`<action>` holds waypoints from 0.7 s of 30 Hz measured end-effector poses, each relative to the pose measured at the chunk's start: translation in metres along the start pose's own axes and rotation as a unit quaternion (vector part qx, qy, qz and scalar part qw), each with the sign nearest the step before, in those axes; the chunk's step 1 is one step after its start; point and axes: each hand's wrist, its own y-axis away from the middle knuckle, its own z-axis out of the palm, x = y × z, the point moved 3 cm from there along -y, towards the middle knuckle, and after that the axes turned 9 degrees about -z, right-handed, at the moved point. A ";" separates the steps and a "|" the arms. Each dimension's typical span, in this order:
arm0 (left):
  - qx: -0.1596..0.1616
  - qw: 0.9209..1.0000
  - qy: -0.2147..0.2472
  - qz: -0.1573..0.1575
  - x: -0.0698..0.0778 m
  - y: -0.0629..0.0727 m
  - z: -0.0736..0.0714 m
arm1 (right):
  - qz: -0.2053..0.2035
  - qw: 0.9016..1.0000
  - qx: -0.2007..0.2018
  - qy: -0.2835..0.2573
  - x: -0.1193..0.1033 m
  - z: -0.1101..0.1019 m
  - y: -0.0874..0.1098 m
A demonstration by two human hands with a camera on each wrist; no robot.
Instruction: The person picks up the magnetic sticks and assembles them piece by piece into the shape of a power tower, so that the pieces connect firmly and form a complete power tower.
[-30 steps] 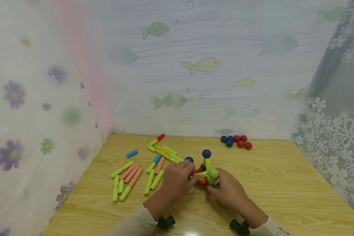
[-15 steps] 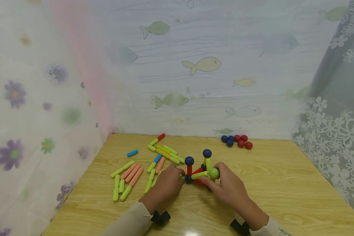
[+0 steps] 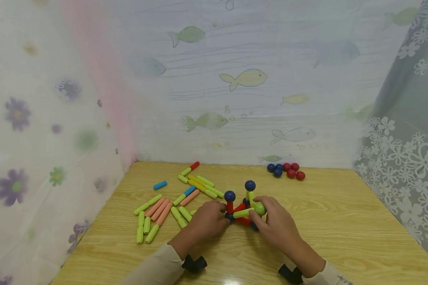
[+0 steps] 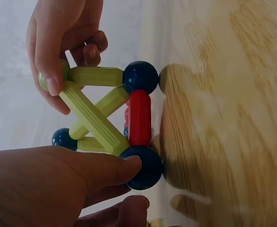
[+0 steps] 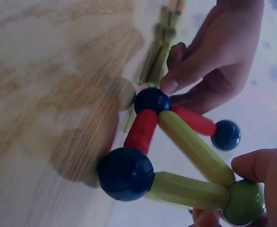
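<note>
A structure of magnetic rods and balls stands on the wooden table in front of me. My left hand pinches its lower left blue ball, thumb on the near side. My right hand grips the green ball at the structure's right between thumb and fingers. From that green ball a yellow-green rod slants down to the left blue ball. Red rods link the blue balls along the base. A short red rod carries another blue ball, and a further blue ball tops the back.
Loose yellow-green rods, salmon rods and a blue rod lie left on the table. Several blue balls and red balls sit at the back right. A patterned curtain hangs behind the table.
My left hand has moved down and left to the lower blue ball. The green ball's rod now meets that ball. Some loose rods beside my left hand have shifted and turned.
</note>
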 end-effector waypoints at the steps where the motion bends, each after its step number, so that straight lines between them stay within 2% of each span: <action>1: -0.007 1.000 0.015 0.003 0.001 0.000 0.000 | 0.002 1.000 0.001 -0.007 0.001 0.000 0.000; 5: -0.025 0.998 0.048 0.009 0.003 0.003 0.001 | 0.024 0.998 0.005 -0.051 0.007 -0.001 -0.002; 9: -0.057 0.996 0.073 0.010 0.008 0.012 0.006 | 0.056 0.992 0.003 -0.116 0.012 -0.001 -0.003; 14: -0.114 0.989 0.076 0.048 0.020 0.023 0.015 | 0.097 0.979 -0.027 -0.175 0.016 0.000 -0.001; 17: -0.130 0.987 0.074 0.053 0.023 0.026 0.013 | 0.105 0.979 -0.073 -0.159 0.018 0.001 -0.001; 19: -0.117 0.989 0.072 0.048 0.018 0.024 0.004 | 0.106 0.979 -0.118 -0.129 0.018 0.002 0.001; 21: -0.084 0.994 0.068 0.032 0.008 0.021 -0.009 | 0.104 0.978 -0.159 -0.087 0.017 0.003 0.003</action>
